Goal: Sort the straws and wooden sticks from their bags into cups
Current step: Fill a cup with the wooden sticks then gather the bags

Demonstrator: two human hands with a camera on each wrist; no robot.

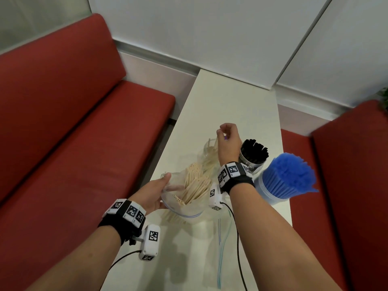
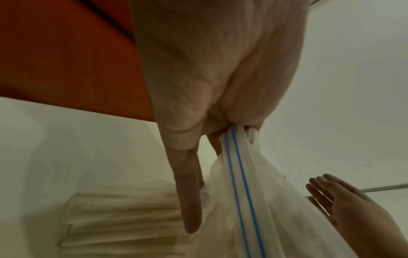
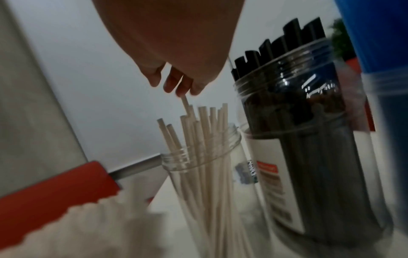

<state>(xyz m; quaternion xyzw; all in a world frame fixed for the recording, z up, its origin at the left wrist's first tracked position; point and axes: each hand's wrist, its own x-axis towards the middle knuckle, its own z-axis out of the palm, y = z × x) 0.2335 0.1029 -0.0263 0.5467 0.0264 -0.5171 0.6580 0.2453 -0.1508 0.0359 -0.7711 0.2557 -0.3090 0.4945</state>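
Observation:
My left hand point(image 1: 162, 185) grips the rim of a clear zip bag point(image 1: 189, 208) full of wooden sticks point(image 1: 195, 185), holding it open near the table's left edge. In the left wrist view the left hand point(image 2: 229, 129) pinches the bag's blue-striped zip edge point(image 2: 237, 157). My right hand point(image 1: 221, 133) hovers over a clear jar point(image 1: 210, 150) and pinches the top of one wooden stick point(image 3: 185, 103). The stick's lower part stands among several sticks in that jar point(image 3: 198, 157). The right hand's fingertips point(image 3: 180, 89) show in the right wrist view.
A jar of black straws point(image 1: 253, 156) stands right of the stick jar, and a cup of blue straws point(image 1: 287, 177) nearer the table's right edge. An empty zip bag point(image 1: 222, 248) lies flat on the white table point(image 1: 231, 101). Red benches point(image 1: 73, 122) flank the table.

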